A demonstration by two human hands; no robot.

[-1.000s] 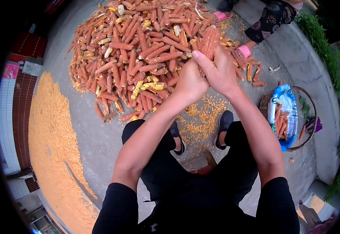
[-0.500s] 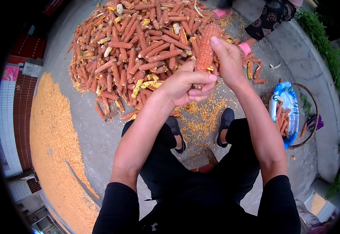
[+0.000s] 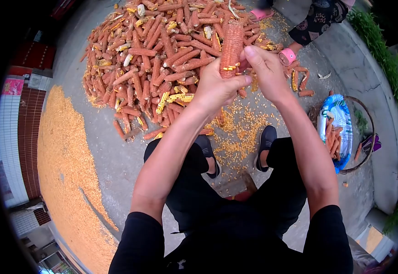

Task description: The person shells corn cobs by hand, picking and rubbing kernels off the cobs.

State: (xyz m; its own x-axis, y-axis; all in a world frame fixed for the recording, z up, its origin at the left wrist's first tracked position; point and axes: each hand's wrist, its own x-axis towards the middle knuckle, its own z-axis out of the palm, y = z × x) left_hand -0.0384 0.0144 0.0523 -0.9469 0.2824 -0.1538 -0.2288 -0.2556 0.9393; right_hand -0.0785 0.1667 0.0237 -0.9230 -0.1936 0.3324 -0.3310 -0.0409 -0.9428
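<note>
A reddish corn cob (image 3: 232,43) stands nearly upright in front of me, mostly bare, with a few yellow kernels near its lower end. My left hand (image 3: 215,86) is closed round that lower end, thumb across the front. Close against the cob's right side is my right hand (image 3: 267,73), its fingers curled and its thumb pointing up. Whether the right fingers pinch anything is hidden. Beyond both hands lies a large heap of cobs (image 3: 162,59), mostly stripped, some still bearing yellow kernels. Loose kernels (image 3: 240,132) are scattered on the ground below, between my shoes.
A broad spread of corn kernels (image 3: 66,169) covers the ground at left. At right stands a handled basket (image 3: 344,132) lined with blue-and-white plastic, holding several cobs. Another person's leg and pink sandal (image 3: 287,56) are at the heap's upper right.
The cob has shifted left and turned more upright, its kernel patch now facing me. My right thumb has come off the cob's face, and that hand sits at its side.
</note>
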